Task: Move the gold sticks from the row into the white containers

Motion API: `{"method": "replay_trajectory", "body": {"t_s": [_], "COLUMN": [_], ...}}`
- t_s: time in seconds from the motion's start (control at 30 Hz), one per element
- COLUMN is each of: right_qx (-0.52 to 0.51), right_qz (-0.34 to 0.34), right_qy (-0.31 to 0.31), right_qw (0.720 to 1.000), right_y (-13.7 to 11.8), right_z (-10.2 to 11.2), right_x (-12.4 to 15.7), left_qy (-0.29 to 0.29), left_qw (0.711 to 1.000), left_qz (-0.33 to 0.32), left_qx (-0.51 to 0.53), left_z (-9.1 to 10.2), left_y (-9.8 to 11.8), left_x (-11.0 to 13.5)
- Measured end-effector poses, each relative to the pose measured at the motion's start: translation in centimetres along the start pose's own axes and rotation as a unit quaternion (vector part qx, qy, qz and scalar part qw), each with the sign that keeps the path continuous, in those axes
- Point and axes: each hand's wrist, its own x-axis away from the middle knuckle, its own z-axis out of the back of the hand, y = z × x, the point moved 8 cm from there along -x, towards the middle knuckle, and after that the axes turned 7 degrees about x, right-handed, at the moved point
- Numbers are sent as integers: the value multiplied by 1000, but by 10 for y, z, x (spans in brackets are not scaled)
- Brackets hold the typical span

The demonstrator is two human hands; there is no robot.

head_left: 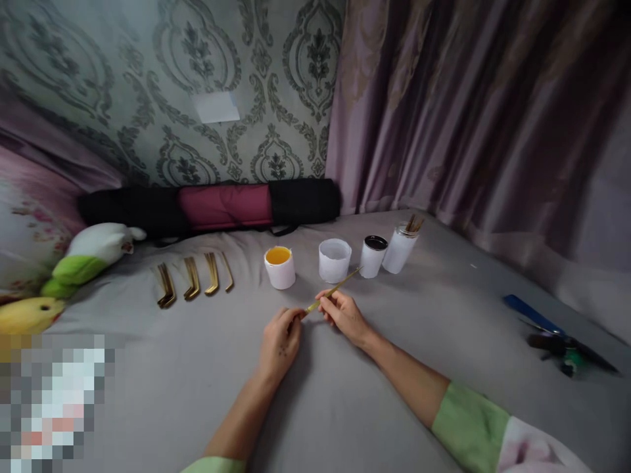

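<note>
Both my hands pinch a thin golden stick (pixel 334 289) over the grey bed sheet (pixel 162 381). My left hand (pixel 280 343) grips its near end with closed fingers. My right hand (pixel 345 315) holds it a little further along, fingers closed round it. The stick's far tip points toward a white cup with a dark top (pixel 373 256). Behind it stand a white cup of yellow liquid (pixel 280 266), an empty-looking white cup (pixel 334 260) and a white jar with sticks in it (pixel 400 247).
Several bent golden strips (pixel 193 278) lie in a row at the left. A black and red rolled bag (pixel 211 207) lies against the wall. Plush toys (pixel 89 256) sit far left. A blue strip and dark tools (pixel 557 338) lie at the right near the curtain.
</note>
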Motion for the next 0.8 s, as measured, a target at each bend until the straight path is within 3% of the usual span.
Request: {"method": "replay_trajectory", "body": {"t_s": [0.2, 0.37, 0.6, 0.8], "right_qx": [-1, -1, 6, 2], "right_qz": [7, 4, 11, 13], "right_qy": [1, 7, 15, 13], "right_qw": [1000, 1000, 1000, 1000], "right_y": [0, 1, -1, 1], "right_z": [1, 2, 3, 3], "right_x": [-1, -1, -1, -2], "left_qy": [-3, -20, -38, -6], "left_qw": [998, 978, 894, 827], "left_qz": [48, 147, 295, 345], "left_qx": [50, 145, 334, 444], "left_z": [0, -7, -18, -22], "left_y": [-6, -21, -26, -24], "left_x": [-1, -2, 5, 11]}}
